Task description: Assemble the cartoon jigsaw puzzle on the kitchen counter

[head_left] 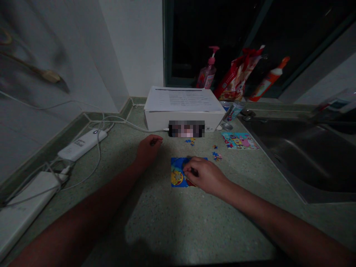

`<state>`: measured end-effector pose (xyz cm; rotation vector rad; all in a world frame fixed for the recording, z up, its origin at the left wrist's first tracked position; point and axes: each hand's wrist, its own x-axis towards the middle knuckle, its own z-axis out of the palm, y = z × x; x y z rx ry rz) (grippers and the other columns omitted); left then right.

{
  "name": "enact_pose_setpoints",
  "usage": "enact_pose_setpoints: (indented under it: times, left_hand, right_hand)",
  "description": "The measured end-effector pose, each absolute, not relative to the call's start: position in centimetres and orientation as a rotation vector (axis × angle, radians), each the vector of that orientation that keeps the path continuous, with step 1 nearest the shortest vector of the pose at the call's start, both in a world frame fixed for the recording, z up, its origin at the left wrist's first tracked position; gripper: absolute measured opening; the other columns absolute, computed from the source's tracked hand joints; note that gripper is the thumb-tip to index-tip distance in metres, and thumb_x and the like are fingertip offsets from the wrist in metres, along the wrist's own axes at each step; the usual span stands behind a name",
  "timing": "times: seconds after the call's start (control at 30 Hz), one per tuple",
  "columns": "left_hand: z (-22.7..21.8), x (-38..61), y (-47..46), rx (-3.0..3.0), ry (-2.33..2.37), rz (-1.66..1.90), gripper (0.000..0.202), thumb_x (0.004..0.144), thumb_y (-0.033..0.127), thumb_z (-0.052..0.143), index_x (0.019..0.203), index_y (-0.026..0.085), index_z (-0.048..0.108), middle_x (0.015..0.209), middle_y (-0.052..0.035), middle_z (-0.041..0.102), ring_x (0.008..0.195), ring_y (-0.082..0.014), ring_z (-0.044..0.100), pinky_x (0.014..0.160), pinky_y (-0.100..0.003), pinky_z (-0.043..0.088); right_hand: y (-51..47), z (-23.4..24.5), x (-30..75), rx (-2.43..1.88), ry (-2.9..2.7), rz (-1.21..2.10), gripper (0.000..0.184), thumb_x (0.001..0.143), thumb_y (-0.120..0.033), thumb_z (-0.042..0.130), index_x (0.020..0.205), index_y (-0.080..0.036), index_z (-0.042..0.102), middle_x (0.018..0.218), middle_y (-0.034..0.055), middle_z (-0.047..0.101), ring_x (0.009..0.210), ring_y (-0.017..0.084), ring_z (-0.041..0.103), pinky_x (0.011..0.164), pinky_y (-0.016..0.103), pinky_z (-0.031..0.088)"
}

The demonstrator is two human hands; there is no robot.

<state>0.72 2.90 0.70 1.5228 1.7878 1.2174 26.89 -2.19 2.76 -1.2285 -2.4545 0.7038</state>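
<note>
Fingers bunched together, the right hand point(207, 176) presses on the joined blue jigsaw puzzle point(175, 172) mid-counter point(155, 230), the left hand point(147, 152) curls nearby (can't tell if it holds anything), and small loose pieces point(216, 155) lie unjoined toward the far edge.

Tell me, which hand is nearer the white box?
Left. The left hand is just in front of the white box, near its left corner; the right hand is farther away, over the blue jigsaw puzzle.

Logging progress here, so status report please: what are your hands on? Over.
Right hand on flat blue jigsaw puzzle, fingers pinched. Left hand curled beside it, over speckled green countertop. Small loose multicoloured puzzle pieces beyond.
</note>
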Motion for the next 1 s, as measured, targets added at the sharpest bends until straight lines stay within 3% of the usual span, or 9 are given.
enact_pose_setpoints:
  times: [0.2, 0.47, 1.0]
  left_hand:
    - [0.4, 0.5, 2.9, 1.579, 1.784, 1.202, 0.011, 0.090, 0.027, 0.067, 0.092, 0.024, 0.077, 0.095, -0.0031, 0.084, 0.092, -0.0240, 0.077, 0.090, -0.037, 0.059]
    - [-0.2, 1.5, 1.7, 1.992, 1.497, 0.995, 0.022, 0.092, 0.022, 0.066, 0.109, 0.024, 0.080, 0.110, -0.0067, 0.083, 0.105, -0.0254, 0.077, 0.101, -0.043, 0.060]
    - [0.1, 2.3, 0.6, 2.296, 1.248, 0.781, 0.026, 0.095, 0.019, 0.061, 0.113, 0.024, 0.079, 0.106, -0.0058, 0.082, 0.104, -0.0256, 0.074, 0.105, -0.048, 0.056]
  right_hand:
    - [-2.5, 2.8, 26.9, -1.249, -2.470, 0.685, 0.016, 0.089, -0.011, 0.071, 0.095, -0.023, 0.080, 0.092, 0.0029, 0.073, 0.087, 0.020, 0.070, 0.077, 0.032, 0.048]
    - [-2.4, 2.9, 27.2, -1.195, -2.492, 0.606, 0.016, 0.094, -0.012, 0.068, 0.095, -0.022, 0.079, 0.094, 0.0037, 0.075, 0.089, 0.020, 0.071, 0.079, 0.033, 0.051]
    - [-4.7, 1.8, 28.4, -0.969, -2.442, 0.312, 0.016, 0.103, -0.016, 0.067, 0.094, -0.023, 0.078, 0.106, 0.0060, 0.076, 0.098, 0.024, 0.070, 0.090, 0.042, 0.054]
